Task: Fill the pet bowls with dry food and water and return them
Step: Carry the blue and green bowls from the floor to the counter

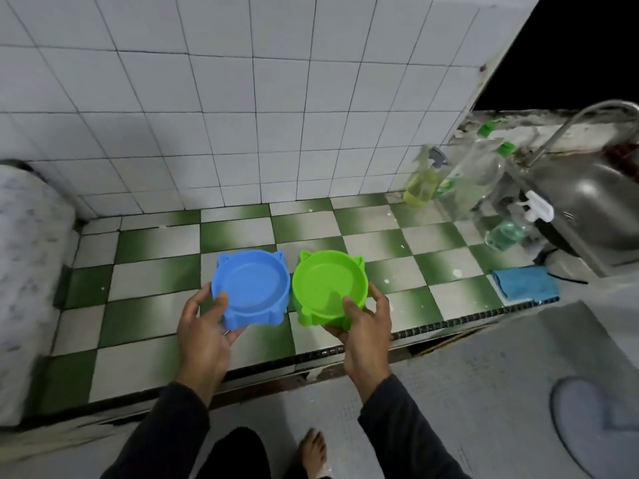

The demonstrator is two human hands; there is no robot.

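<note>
Left hand (pixel 204 326) grips blue bowl (pixel 251 288), right hand (pixel 363 321) grips green bowl (pixel 330 286), both empty; keep level, set down flat on counter (pixel 155 271) near sink (pixel 587 209).

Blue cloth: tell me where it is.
The blue cloth lies on the checkered counter, far right, just in front of the sink.

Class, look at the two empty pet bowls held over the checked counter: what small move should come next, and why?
Probably carry one bowl right toward the sink. The blue bowl in the left hand and the green bowl in the right hand both look empty, and the faucet stands over there; no dry food is in view.
</note>
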